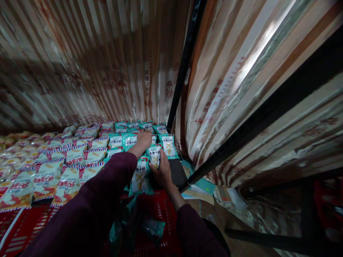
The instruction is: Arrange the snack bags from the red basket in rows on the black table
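Teal-and-white snack bags lie in rows at the right end of a shelf. My left hand reaches over the middle rows and touches the bags there, its fingers bent downward. Its fingertips are hidden, so any hold on a bag does not show. My right hand grips the lower right side of one snack bag, thumb on the near side and fingers along the right edge. Another teal bag lies just beyond the right fingers. Below my arms, a red basket holds several teal bags.
Cream bags with striped edges fill the shelf to the left, with small round packs farther left. Black metal posts and a slanting bar stand at the right. Striped sheeting hangs behind.
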The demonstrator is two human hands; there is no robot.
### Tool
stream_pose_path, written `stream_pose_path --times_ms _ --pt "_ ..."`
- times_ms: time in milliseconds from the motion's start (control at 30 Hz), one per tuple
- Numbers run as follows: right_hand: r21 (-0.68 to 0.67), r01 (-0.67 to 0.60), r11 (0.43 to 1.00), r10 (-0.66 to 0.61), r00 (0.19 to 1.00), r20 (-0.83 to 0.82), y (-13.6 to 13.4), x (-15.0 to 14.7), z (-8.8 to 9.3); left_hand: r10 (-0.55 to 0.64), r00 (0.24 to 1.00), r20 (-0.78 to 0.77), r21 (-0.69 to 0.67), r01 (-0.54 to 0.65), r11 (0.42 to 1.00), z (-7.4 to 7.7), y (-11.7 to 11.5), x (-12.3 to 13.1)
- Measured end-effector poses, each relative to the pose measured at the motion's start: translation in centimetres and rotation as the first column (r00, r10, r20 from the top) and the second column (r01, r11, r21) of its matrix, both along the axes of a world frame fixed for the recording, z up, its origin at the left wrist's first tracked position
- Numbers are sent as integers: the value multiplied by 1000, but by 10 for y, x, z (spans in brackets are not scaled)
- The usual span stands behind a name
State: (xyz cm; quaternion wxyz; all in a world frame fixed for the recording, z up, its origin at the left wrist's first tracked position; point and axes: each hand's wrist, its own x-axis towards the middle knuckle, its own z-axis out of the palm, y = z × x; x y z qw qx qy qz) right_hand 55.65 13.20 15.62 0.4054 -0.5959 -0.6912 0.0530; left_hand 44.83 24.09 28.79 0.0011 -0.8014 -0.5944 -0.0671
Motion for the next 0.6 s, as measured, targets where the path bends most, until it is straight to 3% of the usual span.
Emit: stream_pose_path --times_ms 400,600 --pt "-11 15 1000 -15 999 -35 -2 -4 6 -85 995 -59 22 86 996 -13 33 -4" --pt "0 4 1000 -4 999 -36 -2 -5 7 -28 999 -30 22 29 999 -13 40 -5"
